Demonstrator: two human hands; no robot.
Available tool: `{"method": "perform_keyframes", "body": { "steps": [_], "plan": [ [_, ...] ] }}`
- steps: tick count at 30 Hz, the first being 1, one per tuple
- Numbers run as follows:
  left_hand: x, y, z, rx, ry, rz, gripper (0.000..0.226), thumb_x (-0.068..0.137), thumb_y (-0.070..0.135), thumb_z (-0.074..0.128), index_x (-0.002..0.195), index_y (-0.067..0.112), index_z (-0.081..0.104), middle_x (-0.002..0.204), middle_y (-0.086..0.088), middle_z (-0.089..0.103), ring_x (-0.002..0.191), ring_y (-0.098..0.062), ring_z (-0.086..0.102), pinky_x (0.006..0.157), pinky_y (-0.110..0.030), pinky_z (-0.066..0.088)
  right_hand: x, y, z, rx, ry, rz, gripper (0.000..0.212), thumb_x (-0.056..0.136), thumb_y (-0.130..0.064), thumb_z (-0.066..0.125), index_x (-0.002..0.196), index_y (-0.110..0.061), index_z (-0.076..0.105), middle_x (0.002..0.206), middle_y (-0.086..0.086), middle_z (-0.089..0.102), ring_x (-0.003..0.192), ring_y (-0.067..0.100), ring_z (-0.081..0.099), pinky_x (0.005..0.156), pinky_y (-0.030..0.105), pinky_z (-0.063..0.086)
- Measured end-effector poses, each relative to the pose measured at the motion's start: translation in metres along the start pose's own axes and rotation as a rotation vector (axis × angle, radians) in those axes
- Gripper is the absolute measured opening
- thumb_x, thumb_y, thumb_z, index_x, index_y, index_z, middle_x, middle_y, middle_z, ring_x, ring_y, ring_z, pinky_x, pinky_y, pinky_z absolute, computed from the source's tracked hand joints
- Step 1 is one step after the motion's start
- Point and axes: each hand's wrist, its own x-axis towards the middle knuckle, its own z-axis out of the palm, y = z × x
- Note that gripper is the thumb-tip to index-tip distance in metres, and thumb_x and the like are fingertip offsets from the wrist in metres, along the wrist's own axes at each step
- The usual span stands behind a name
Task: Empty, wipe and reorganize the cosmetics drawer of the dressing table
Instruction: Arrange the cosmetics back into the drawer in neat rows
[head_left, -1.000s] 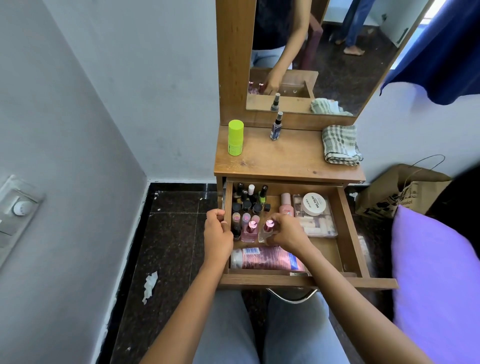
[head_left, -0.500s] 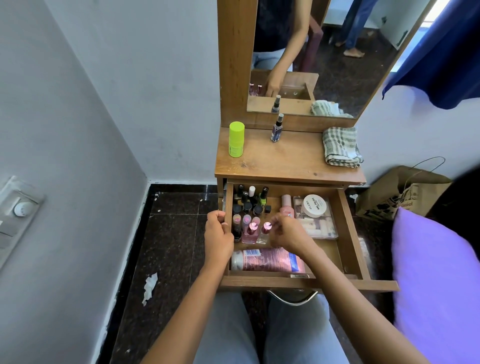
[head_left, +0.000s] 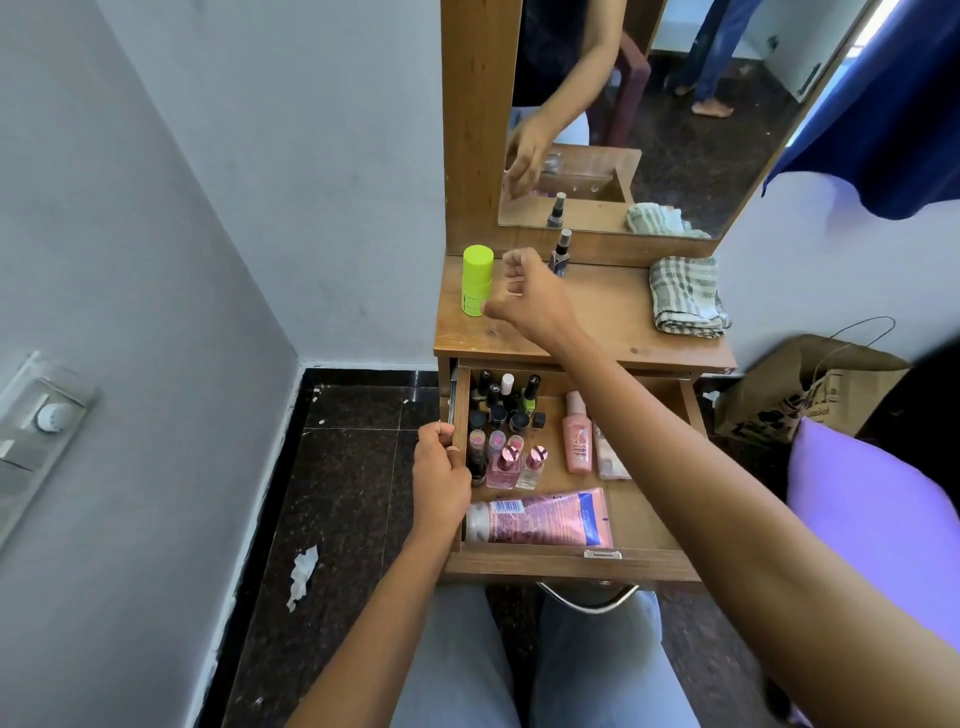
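1 drawer (head_left: 571, 565) | 1 pink tube (head_left: 540, 519) | 1 green bottle (head_left: 477, 280) | 1 cloth (head_left: 685, 296)

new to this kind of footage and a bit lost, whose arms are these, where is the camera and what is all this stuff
No machine here: these are a person's two bare arms, filmed by a wide-angle camera worn on the person's head, looking forward and down. There is only this one view. The left hand grips the left wall of the open drawer of a wooden dressing table. The right hand hovers over the table top with fingers curled; whether it holds anything is hard to tell. On top stand a green bottle and a small spray bottle, and a folded checked cloth lies there too. In the drawer are small nail polish bottles, a pink bottle and a pink tube lying across the front.
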Motion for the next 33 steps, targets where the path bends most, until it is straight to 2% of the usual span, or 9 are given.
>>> {"method": "perform_keyframes", "body": {
  "steps": [4,8,12,16,20,21,24,28,33],
  "plan": [
    [0.001,-0.001,0.0,0.009,0.005,0.01,0.029,0.093,0.0,0.046,0.116,0.018,0.045,0.117,-0.006,0.055,0.105,-0.016,0.057,0.088,-0.032,0.052,0.022,0.006,0.018,0.013,-0.016,-0.005,0.073,0.069,-0.018,0.083,0.131,-0.011,0.046,0.128,0.005,0.057,0.115,0.019,0.054,0.091,0.029,0.044],
    [0.002,-0.002,0.001,0.008,0.005,0.004,0.028,0.094,0.002,0.046,0.116,0.02,0.044,0.117,-0.005,0.055,0.105,-0.016,0.058,0.088,-0.033,0.053,0.029,0.007,0.026,0.003,0.001,-0.065,0.054,0.073,-0.018,0.079,0.12,-0.01,0.053,0.109,0.005,0.063,0.1,0.022,0.059,0.082,0.031,0.046],
    [0.001,-0.002,0.001,0.007,0.009,0.001,0.028,0.094,0.003,0.046,0.115,0.021,0.044,0.117,-0.005,0.056,0.105,-0.016,0.058,0.087,-0.031,0.052,0.026,0.007,0.023,0.029,0.044,-0.069,0.042,0.073,-0.014,0.078,0.11,-0.008,0.057,0.095,0.002,0.06,0.089,0.022,0.057,0.068,0.022,0.042],
    [0.001,-0.002,0.0,0.002,0.003,0.006,0.029,0.093,0.001,0.045,0.116,0.019,0.044,0.118,-0.006,0.055,0.105,-0.016,0.057,0.084,-0.027,0.051,-0.008,0.009,0.005,0.056,0.144,-0.111,0.037,0.074,-0.017,0.077,0.105,-0.01,0.058,0.095,0.0,0.063,0.089,0.019,0.06,0.075,0.028,0.048],
    [0.001,-0.002,0.0,-0.004,0.005,0.023,0.029,0.094,0.0,0.043,0.116,0.018,0.044,0.117,-0.006,0.054,0.103,-0.016,0.056,0.079,-0.024,0.048,-0.069,0.021,-0.025,0.193,0.136,-0.073,0.038,0.076,-0.014,0.077,0.11,-0.014,0.059,0.101,-0.003,0.062,0.089,0.003,0.057,0.073,0.007,0.045],
    [0.001,-0.002,0.0,-0.005,0.005,0.023,0.028,0.094,0.0,0.043,0.116,0.017,0.044,0.117,-0.006,0.053,0.103,-0.016,0.056,0.079,-0.024,0.048,-0.083,0.028,-0.031,0.214,0.11,-0.055,0.038,0.075,-0.013,0.078,0.109,-0.016,0.06,0.102,-0.001,0.064,0.092,0.007,0.059,0.077,0.01,0.046],
    [0.001,-0.003,0.0,-0.014,0.01,0.024,0.027,0.094,0.0,0.043,0.116,0.017,0.045,0.117,-0.007,0.054,0.102,-0.017,0.057,0.08,-0.027,0.05,-0.113,0.06,-0.04,0.174,0.053,-0.004,0.043,0.071,-0.009,0.08,0.108,-0.021,0.062,0.107,0.001,0.065,0.101,0.017,0.061,0.088,0.03,0.051],
    [0.001,-0.003,0.0,-0.008,0.012,0.034,0.028,0.094,0.0,0.044,0.117,0.016,0.045,0.117,-0.007,0.054,0.103,-0.017,0.057,0.077,-0.024,0.048,-0.133,0.092,-0.037,0.088,-0.006,0.047,0.047,0.069,-0.002,0.081,0.112,-0.015,0.064,0.109,0.0,0.066,0.104,0.014,0.061,0.088,0.03,0.053],
    [0.0,-0.001,-0.001,0.001,0.013,0.032,0.03,0.093,-0.001,0.043,0.119,0.014,0.045,0.118,-0.008,0.054,0.102,-0.016,0.056,0.076,-0.022,0.045,-0.13,0.11,-0.024,-0.03,-0.074,0.087,0.05,0.067,0.001,0.079,0.111,-0.018,0.063,0.11,-0.003,0.066,0.104,0.013,0.057,0.087,0.03,0.047]
  ]
}}
